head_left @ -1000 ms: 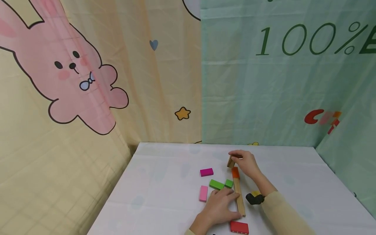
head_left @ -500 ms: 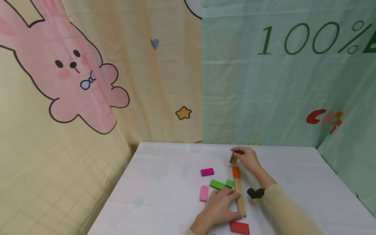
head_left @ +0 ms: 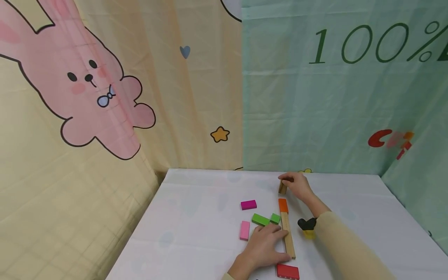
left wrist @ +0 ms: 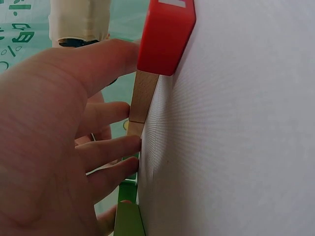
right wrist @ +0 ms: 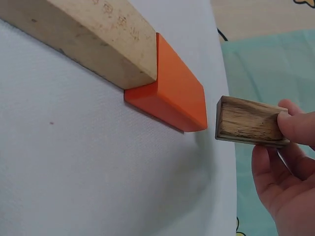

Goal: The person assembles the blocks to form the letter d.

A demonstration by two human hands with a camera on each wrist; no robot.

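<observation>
My right hand pinches a small wooden block between thumb and fingers, beyond the far end of a row of blocks. An orange block forms that end, butted against a line of plain wooden blocks. Beside this line lies my left hand, its fingers extended and fingertips right at the wood. In the left wrist view its thumb reaches a red block at the near end. Two green blocks lie just past the left fingertips.
A pink block and a magenta block lie left of the row on the white-covered table. Behind the table hang printed curtains.
My right hand has drawn the wooden block slightly farther away and to the right, widening its distance from the orange block. The left hand has stayed beside the row.
</observation>
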